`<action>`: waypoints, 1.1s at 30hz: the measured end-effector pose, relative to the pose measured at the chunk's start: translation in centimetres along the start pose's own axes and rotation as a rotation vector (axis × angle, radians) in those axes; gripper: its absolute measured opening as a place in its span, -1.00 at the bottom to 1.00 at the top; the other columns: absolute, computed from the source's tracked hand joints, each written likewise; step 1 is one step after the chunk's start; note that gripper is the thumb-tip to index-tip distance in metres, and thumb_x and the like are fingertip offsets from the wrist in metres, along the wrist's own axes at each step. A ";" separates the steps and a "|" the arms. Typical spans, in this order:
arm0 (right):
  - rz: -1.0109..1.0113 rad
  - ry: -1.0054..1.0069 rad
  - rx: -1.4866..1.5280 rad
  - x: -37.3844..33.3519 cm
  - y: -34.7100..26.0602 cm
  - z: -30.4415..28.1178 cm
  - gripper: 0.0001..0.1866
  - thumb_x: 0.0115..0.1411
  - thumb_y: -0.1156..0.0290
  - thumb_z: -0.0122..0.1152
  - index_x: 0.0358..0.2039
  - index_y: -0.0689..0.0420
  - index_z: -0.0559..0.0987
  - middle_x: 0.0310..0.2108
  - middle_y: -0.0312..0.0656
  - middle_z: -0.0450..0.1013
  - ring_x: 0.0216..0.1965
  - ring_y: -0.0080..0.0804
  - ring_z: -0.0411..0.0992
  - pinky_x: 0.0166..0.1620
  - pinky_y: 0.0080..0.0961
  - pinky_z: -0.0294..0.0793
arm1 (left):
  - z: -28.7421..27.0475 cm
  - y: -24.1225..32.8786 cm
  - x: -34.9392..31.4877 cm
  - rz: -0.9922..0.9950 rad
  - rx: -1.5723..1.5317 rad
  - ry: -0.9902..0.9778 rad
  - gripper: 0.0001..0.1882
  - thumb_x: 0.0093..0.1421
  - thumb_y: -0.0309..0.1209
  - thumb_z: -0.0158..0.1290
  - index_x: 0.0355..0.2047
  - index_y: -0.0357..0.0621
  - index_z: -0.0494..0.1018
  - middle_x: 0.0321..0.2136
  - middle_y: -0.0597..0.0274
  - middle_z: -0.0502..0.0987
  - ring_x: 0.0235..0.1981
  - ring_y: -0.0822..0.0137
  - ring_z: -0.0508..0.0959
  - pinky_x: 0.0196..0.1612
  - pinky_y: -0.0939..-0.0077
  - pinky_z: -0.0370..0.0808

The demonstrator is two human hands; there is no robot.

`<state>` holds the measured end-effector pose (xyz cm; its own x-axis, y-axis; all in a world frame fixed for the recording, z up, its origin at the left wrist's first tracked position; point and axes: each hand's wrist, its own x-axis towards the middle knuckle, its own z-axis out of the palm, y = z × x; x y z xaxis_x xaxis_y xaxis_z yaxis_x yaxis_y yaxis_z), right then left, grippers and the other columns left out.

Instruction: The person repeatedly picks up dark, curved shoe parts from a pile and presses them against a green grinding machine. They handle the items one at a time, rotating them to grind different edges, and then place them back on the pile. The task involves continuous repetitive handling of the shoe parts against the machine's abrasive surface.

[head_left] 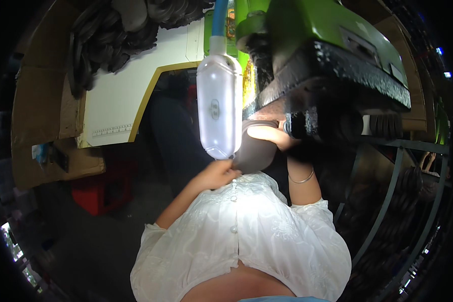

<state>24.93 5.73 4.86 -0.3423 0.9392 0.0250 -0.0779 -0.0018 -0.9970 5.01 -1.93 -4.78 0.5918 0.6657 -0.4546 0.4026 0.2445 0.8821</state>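
Observation:
A dark brown-grey curved piece [256, 151], smooth and perhaps part of a shoe, lies between my hands under the head of a green machine [307, 25]. My right hand [274, 135] grips its upper right side, thumb stretched across its face. The other fingers are hidden behind the piece and in the machine's shadow. At its lower left end my left hand [217, 173], slightly blurred, has its fingers curled together on the edge. A lit white lamp [219, 105] hangs just above my left hand and hides part of the view there.
On the white worktop [151, 108] with a yellow edge, dark curved pieces [105, 40] are heaped at the far left. Cardboard [40, 90] stands on the left, above a red stool [98, 194]. To the right is a metal rack [392, 191] holding dark pieces.

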 end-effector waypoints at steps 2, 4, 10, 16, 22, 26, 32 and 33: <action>-0.098 -0.017 -0.160 0.5 -2.2 0.5 -0.67 -0.14 0.55 0.31 -0.29 0.30 0.48 -0.34 -0.22 0.46 -0.31 -0.46 0.40 -0.18 -0.54 0.39 | 1.0 1.5 0.9 -0.046 0.133 -0.102 -0.72 0.11 -0.39 -0.03 -0.19 -0.29 0.37 -0.40 0.06 0.49 -0.32 0.39 0.46 -0.24 0.50 0.38; -0.152 -0.018 -0.334 0.7 -3.1 0.7 -0.65 -0.17 0.52 0.37 -0.31 0.29 0.49 -0.38 -0.26 0.46 -0.34 -0.51 0.40 -0.22 -0.57 0.41 | 0.7 1.7 1.7 -0.009 0.232 0.015 -0.68 0.14 -0.37 -0.04 -0.11 -0.26 0.33 -0.34 0.09 0.48 -0.24 0.41 0.45 -0.17 0.50 0.36; 0.157 0.035 -0.025 -4.7 -0.5 -5.7 -0.70 -0.01 0.64 0.17 -0.20 0.34 0.46 -0.30 -0.21 0.45 -0.25 -0.58 0.38 -0.17 -0.63 0.39 | -5.5 4.8 0.3 0.502 -0.358 0.829 -0.78 0.18 -0.48 -0.09 -0.16 -0.26 0.29 -0.35 0.20 0.43 -0.30 0.42 0.44 -0.22 0.55 0.39; 0.517 -0.500 -0.354 -7.0 8.5 -3.6 -0.66 -0.07 0.45 0.28 -0.27 0.34 0.48 -0.36 -0.20 0.47 -0.32 -0.57 0.38 -0.21 -0.63 0.38 | -2.0 10.4 0.0 0.579 -0.181 0.781 -0.62 -0.07 -0.47 0.22 -0.26 -0.27 0.34 -0.45 0.29 0.46 -0.33 0.46 0.46 -0.22 0.60 0.41; 0.402 -0.376 -0.065 -9.5 9.1 -1.0 -0.47 -0.06 0.29 0.28 -0.12 0.34 0.40 -0.23 -0.06 0.43 -0.20 -0.39 0.37 -0.11 -0.51 0.35 | -2.4 13.5 2.4 0.475 -0.253 0.640 -0.76 -0.03 -0.44 0.18 -0.36 -0.30 0.43 -0.39 0.13 0.53 -0.30 0.34 0.50 -0.21 0.51 0.43; 0.558 -0.568 -0.374 -10.5 5.7 -5.5 -0.53 -0.07 0.30 0.31 -0.21 0.36 0.45 -0.34 -0.13 0.47 -0.34 -0.47 0.39 -0.24 -0.54 0.38 | -3.0 10.9 2.2 0.566 0.025 0.650 -0.69 0.03 -0.46 0.11 -0.21 -0.31 0.39 -0.36 0.14 0.50 -0.32 0.36 0.48 -0.18 0.51 0.39; 0.266 0.032 0.036 -11.7 -1.4 -10.9 -0.64 -0.01 0.43 0.20 -0.21 0.35 0.42 -0.33 -0.17 0.46 -0.31 -0.54 0.40 -0.20 -0.61 0.37 | -1.9 11.0 1.2 0.519 -0.431 0.632 -0.63 0.05 -0.47 0.08 -0.11 -0.31 0.33 -0.33 0.19 0.43 -0.32 0.40 0.42 -0.22 0.52 0.36; 0.154 0.172 0.148 -11.9 -1.8 -11.3 -0.63 0.01 0.45 0.16 -0.17 0.34 0.40 -0.30 -0.16 0.46 -0.28 -0.51 0.41 -0.16 -0.61 0.37 | -1.8 11.0 1.2 0.498 -0.432 0.627 -0.64 0.06 -0.48 0.07 -0.12 -0.31 0.33 -0.33 0.19 0.42 -0.32 0.41 0.41 -0.25 0.54 0.37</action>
<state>39.72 -1.62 5.57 -0.1973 0.9685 -0.1519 -0.1772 -0.1876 -0.9661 8.86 2.77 4.59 0.0876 0.9957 0.0308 -0.1700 -0.0155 0.9853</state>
